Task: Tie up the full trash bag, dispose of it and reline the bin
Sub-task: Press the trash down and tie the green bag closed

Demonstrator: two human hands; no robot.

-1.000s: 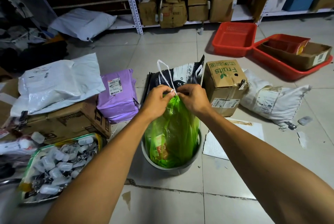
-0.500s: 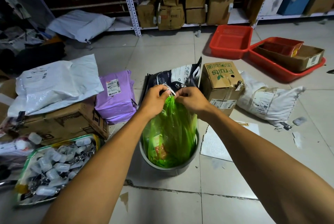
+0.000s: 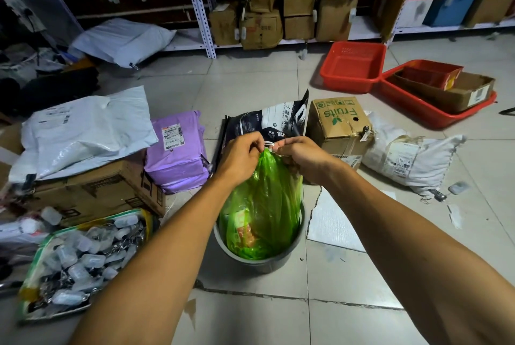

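A full green trash bag [image 3: 264,205] stands in a round grey bin [image 3: 260,264] on the tiled floor in the middle of the head view. Its neck is gathered to a point at the top, where a white drawstring [image 3: 269,145] shows as a small knot. My left hand [image 3: 241,158] pinches the drawstring from the left. My right hand [image 3: 299,156] pinches it from the right, fingers curled. Both hands meet right above the bag's neck. The bag's lower part shows packaging through the plastic.
Behind the bin stand a black printed bag [image 3: 267,121] and a "Fruits" carton [image 3: 338,121]. Purple parcel [image 3: 178,149], white mailers and cartons lie left; a tray of small bottles [image 3: 80,264] front left. Red baskets [image 3: 354,66] and a white sack [image 3: 409,158] lie right. Shelving lines the back.
The long white drawstring loop that stood up above the hands has been pulled down into a small tight knot between my fingers. The bag and bin have stayed put.
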